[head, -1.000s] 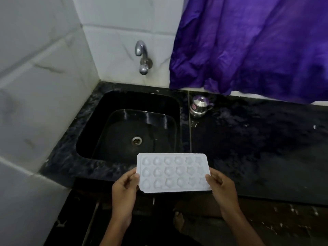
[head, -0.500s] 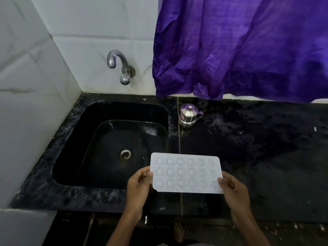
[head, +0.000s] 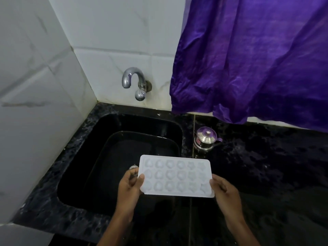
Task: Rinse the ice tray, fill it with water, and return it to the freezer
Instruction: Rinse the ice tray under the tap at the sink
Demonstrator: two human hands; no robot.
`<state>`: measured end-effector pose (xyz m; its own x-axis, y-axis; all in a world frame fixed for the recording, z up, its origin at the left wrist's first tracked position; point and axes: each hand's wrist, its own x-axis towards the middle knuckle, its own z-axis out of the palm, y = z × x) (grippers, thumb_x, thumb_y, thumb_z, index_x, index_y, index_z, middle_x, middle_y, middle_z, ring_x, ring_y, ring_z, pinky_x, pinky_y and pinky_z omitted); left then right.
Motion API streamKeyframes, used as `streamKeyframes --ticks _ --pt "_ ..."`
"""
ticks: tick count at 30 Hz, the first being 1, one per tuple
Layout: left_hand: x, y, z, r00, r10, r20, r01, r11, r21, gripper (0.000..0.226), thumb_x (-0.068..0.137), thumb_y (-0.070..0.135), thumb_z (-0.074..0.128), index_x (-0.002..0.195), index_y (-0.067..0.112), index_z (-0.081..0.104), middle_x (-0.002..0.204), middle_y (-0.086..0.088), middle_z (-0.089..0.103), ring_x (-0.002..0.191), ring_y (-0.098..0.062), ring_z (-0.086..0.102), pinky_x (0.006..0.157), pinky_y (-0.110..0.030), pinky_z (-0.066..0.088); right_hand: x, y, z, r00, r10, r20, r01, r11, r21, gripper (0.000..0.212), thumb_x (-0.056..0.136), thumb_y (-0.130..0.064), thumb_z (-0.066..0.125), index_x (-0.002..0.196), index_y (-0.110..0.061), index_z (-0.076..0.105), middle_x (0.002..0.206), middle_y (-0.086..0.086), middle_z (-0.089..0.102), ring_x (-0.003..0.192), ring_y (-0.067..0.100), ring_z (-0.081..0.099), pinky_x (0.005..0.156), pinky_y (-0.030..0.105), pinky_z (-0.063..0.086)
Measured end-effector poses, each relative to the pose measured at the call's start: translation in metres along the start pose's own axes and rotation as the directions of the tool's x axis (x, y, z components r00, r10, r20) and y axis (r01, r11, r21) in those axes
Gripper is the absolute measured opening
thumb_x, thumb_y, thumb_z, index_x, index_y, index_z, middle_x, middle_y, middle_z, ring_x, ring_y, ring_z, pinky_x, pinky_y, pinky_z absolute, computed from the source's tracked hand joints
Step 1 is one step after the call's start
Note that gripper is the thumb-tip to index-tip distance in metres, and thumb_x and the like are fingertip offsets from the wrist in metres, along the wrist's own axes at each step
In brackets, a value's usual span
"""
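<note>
— Where is the tray?
— I have the white ice tray (head: pixel 175 176) held flat over the near right corner of the black sink (head: pixel 106 132). My left hand (head: pixel 128 189) grips its left end, thumb on top; my right hand (head: pixel 225 192) grips the right end.
— Around it?
— The tap (head: pixel 131 79) on the far wall, and a small steel pot (head: pixel 205 138) on the table (head: pixel 275 166), right of the sink.

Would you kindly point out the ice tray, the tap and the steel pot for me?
ice tray (head: pixel 175 176), head view, middle of its top.
tap (head: pixel 126 79), head view, curved spout.
steel pot (head: pixel 204 136), head view, lid.
</note>
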<state>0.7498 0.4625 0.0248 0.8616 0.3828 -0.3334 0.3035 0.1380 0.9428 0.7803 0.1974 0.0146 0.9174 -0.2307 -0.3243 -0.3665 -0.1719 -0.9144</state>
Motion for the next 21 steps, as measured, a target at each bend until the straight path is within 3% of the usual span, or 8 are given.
streamKeyframes --ticks 3,6,9,11,13,15,18,21 --pt "0.026 0.010 -0.018 0.997 0.018 -0.073 -0.019 1.000 -0.009 0.014 0.098 0.009 0.058 0.111 0.012 0.062 0.094 -0.005 0.079 0.085 -0.022 0.076 0.067 -0.033 0.061 0.017 -0.030 0.027 0.990 -0.131 -0.055 0.125 0.987 -0.098 0.028 0.095 -0.023 0.062 0.123 -0.021 0.065 0.112 -0.008 0.068 0.095 -0.007 0.058 0.078 0.005 0.041" --pt "0.058 0.021 -0.041 0.989 0.013 -0.148 -0.020 0.999 -0.042 0.013 0.099 0.010 0.058 0.111 0.012 0.062 0.095 -0.009 0.078 0.085 -0.025 0.076 0.071 -0.041 0.061 0.042 -0.076 0.069 0.960 -0.277 -0.033 0.272 0.956 -0.113 0.021 0.095 -0.021 0.061 0.115 -0.018 0.069 0.098 -0.016 0.067 0.092 -0.009 0.059 0.072 -0.003 0.039" --pt "0.085 0.031 -0.061 0.980 0.026 -0.198 -0.037 0.998 -0.054 0.013 0.099 0.010 0.057 0.112 0.011 0.061 0.094 -0.007 0.076 0.085 -0.025 0.075 0.070 -0.040 0.060 0.076 -0.123 0.121 0.936 -0.339 0.091 0.349 0.927 -0.137 0.021 0.096 -0.024 0.060 0.113 -0.019 0.070 0.099 -0.015 0.068 0.092 -0.008 0.060 0.076 0.001 0.042" --pt "0.102 0.037 -0.074 0.972 0.036 -0.234 -0.049 0.998 -0.050 0.015 0.100 0.010 0.057 0.114 0.009 0.060 0.097 -0.010 0.075 0.086 -0.026 0.073 0.071 -0.040 0.059 0.101 -0.148 0.159 0.924 -0.347 0.164 0.369 0.920 -0.135 0.024 0.096 -0.029 0.059 0.115 -0.019 0.069 0.104 -0.009 0.071 0.094 -0.002 0.063 0.085 0.014 0.048" --pt "0.118 0.042 -0.087 0.964 0.042 -0.262 -0.053 0.998 -0.037 0.017 0.100 0.011 0.058 0.116 0.008 0.060 0.100 -0.014 0.074 0.088 -0.031 0.072 0.076 -0.046 0.058 0.125 -0.170 0.197 0.924 -0.319 0.212 0.350 0.927 -0.134 0.028 0.096 -0.033 0.057 0.115 -0.015 0.069 0.105 -0.005 0.071 0.096 0.008 0.065 0.089 0.027 0.051" --pt "0.132 0.046 -0.100 0.960 0.043 -0.277 -0.053 0.998 -0.030 0.019 0.100 0.013 0.058 0.118 0.008 0.060 0.102 -0.015 0.074 0.089 -0.033 0.072 0.080 -0.052 0.057 0.149 -0.185 0.233 0.936 -0.241 0.255 0.278 0.953 -0.120 0.029 0.094 -0.034 0.056 0.106 -0.011 0.069 0.096 -0.003 0.067 0.090 0.012 0.062 0.085 0.030 0.051" --pt "0.148 0.053 -0.118 0.955 0.056 -0.290 -0.070 0.997 -0.039 0.021 0.101 0.015 0.057 0.121 0.009 0.061 0.102 -0.011 0.074 0.087 -0.027 0.072 0.077 -0.045 0.059 0.182 -0.200 0.278 0.962 -0.096 0.255 0.118 0.990 -0.073 0.036 0.089 -0.042 0.058 0.087 -0.007 0.064 0.080 0.002 0.057 0.079 0.018 0.056 0.083 0.036 0.053" --pt "0.160 0.060 -0.133 0.954 0.068 -0.291 -0.090 0.994 -0.063 0.020 0.101 0.015 0.057 0.119 0.009 0.063 0.102 -0.008 0.075 0.087 -0.023 0.073 0.071 -0.036 0.057 0.208 -0.209 0.306 0.970 0.009 0.241 -0.014 1.000 0.021 0.032 0.090 -0.040 0.063 0.097 -0.009 0.061 0.090 0.006 0.062 0.079 0.019 0.061 0.088 0.038 0.057"
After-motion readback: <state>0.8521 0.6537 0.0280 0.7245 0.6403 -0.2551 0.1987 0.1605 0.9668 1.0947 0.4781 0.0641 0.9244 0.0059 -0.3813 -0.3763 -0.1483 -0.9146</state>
